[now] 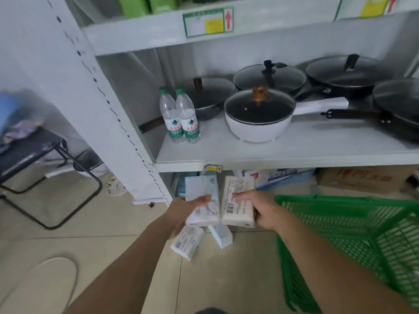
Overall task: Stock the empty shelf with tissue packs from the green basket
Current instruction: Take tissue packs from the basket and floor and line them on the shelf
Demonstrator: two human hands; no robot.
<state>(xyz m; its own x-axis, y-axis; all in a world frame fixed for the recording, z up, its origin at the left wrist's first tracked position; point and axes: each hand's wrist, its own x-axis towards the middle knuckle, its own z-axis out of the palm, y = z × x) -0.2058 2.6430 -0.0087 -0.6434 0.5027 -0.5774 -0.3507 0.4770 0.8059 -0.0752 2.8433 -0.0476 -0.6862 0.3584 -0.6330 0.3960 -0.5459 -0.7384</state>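
low centre of frame, left hand [192,208] grips a pale-blue tissue pack [202,200] and right hand [258,208] a beige tissue pack [238,201], side by side, likely for shelving together; green basket [353,241] lower right.
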